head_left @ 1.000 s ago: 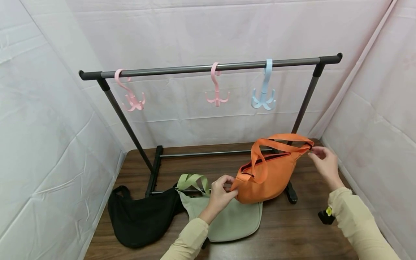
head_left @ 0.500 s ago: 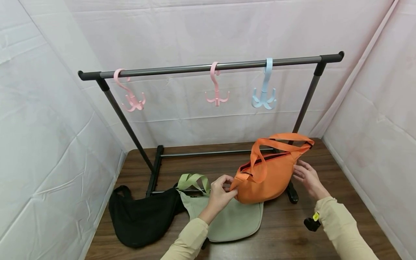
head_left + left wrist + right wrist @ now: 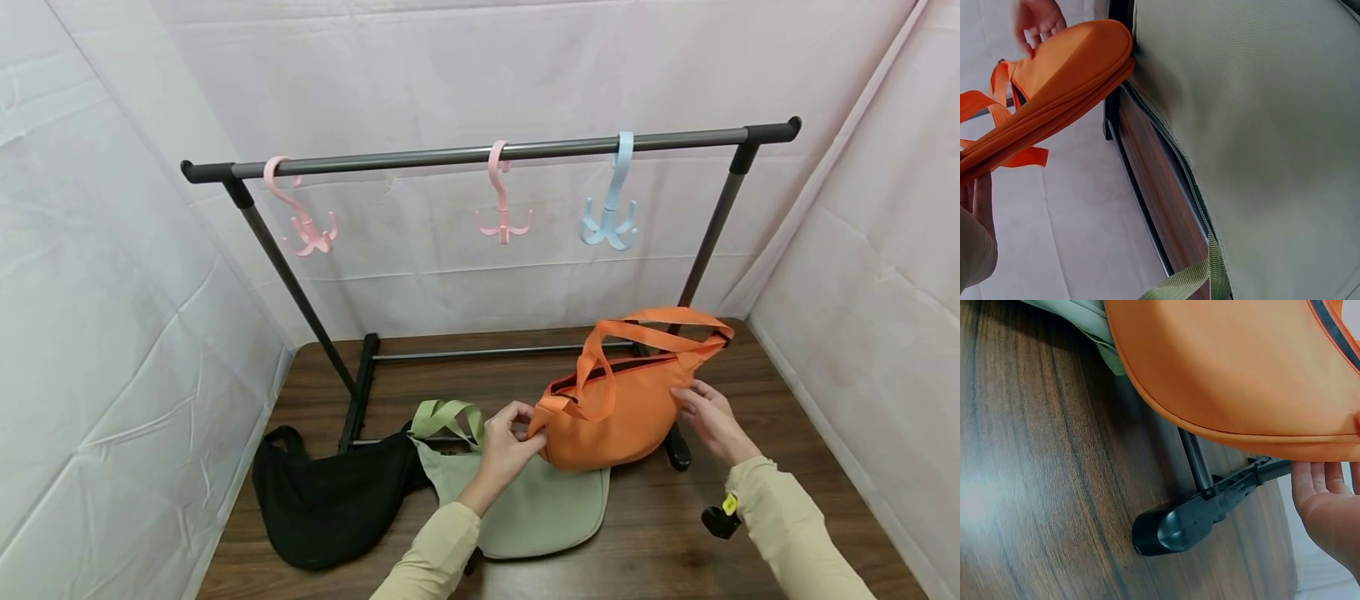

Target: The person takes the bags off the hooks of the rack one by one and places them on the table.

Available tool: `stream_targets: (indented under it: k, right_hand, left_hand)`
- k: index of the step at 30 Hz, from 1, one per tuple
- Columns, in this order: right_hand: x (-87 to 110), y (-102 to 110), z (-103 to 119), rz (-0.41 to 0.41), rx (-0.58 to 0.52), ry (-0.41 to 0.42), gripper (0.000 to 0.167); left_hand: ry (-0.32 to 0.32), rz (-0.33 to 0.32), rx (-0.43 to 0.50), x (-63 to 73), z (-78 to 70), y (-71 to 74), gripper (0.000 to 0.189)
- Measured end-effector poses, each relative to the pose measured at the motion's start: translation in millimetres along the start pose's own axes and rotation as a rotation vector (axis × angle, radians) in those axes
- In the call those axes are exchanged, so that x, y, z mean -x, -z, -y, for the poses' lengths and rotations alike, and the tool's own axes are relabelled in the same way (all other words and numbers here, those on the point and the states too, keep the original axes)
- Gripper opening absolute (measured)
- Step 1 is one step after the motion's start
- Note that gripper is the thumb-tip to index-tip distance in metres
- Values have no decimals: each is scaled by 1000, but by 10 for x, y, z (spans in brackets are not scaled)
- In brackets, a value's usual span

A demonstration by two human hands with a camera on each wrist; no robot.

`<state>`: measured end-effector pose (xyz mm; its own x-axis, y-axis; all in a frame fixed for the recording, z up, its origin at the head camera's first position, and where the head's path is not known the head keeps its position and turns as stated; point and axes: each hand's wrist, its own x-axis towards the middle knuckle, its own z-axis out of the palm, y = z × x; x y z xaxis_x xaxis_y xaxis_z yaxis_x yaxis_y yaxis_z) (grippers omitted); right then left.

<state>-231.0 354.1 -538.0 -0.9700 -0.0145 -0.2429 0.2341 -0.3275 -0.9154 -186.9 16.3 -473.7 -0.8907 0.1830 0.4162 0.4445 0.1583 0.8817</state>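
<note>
An orange shoulder bag (image 3: 611,429) is held up tilted, its zip opening and looped strap on top. At its left end my left hand (image 3: 506,450) pinches the fabric between thumb and fingers. My right hand (image 3: 716,421) grips the bag's right side, thumb in front; in the right wrist view the fingers of the right hand (image 3: 1332,503) pass behind the orange bag (image 3: 1229,375). Partly behind and below it, a sage green bag (image 3: 540,512) lies flat with its strap upward. In the left wrist view the green bag (image 3: 1254,137) fills the right side.
A black bag (image 3: 330,500) lies left of the green one on the wooden table (image 3: 660,542). Over them stands a dark metal rack (image 3: 390,162). From its bar hang a left pink hook (image 3: 307,237), a middle pink hook (image 3: 501,208) and a blue hook (image 3: 611,208).
My right hand has let go of the bag's upper right corner by the strap, moved down and left, and taken hold of its right side. My left hand keeps its pinch.
</note>
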Motion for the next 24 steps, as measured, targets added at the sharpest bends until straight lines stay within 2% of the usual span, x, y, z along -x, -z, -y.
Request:
stream_targets:
  k: [10,17,24]
  right_hand:
    - [159,-48,159,-22,4,-23,11]
    - [274,-114,263,-42,36,-4,11]
    - [395,-127,340,-53,74,-7,16]
  left_hand:
    - [75,-46,10,-20,30,15,15]
    - [192,-50,107,-34,93,37,17]
    - [251,-46,145,-26,123,48,20]
